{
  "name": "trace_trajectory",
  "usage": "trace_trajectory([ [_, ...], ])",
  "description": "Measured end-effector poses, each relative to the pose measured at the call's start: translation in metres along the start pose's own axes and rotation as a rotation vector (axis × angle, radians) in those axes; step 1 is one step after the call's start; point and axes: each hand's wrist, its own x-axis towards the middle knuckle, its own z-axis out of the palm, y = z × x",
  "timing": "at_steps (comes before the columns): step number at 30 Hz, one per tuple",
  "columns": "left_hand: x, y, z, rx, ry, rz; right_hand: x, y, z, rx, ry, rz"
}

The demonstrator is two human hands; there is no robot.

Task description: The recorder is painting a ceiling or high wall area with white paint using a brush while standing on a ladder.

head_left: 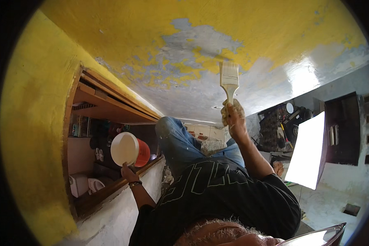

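"Bristles are seen raised toward a glossy yellow wall with ragged grey-white patches (270,33). Which step is in hand?"

"Judging by how things lie, a coat is being brushed on with a broad, flat, pale-handled paintbrush (229,78). It is held bristles-up, at the lower edge of a ragged patch; whether its tip is touching the wall cannot be told."

"How are the grips set?"

"The handle is clamped in the right grip (233,117), which is smeared with something pale. The rim of a round red bucket with a pale inner face (144,151) is pinched by the left grip (129,174), in front of the wood-framed opening. Whether any weight is also borne by its ledge cannot be told."

"And what is called for next?"

"Probably an even stroke with the bristles laid flat, the bucket being held steady meanwhile. Its contents cannot be made out."

"Where are the edges and the room?"

"Open wall is offered above the brush and to its right. Leftward, strokes are bounded by the brown wooden frame (121,99). Beside the bucket, space is taken by a knee in blue denim (172,133). The bright white panel (307,151) is set apart from the right forearm."
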Motion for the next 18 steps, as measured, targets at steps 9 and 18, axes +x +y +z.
trace_trajectory([
  [9, 0.005, 0.001, -0.006, -0.061, 0.004, 0.024, 0.024, 0.184, -0.011, 0.032, 0.027, 0.528],
  [18, 0.001, -0.012, -0.017, 0.151, 0.002, 0.213, 0.085, 0.129, 0.035, 0.234, 0.005, 0.398],
])
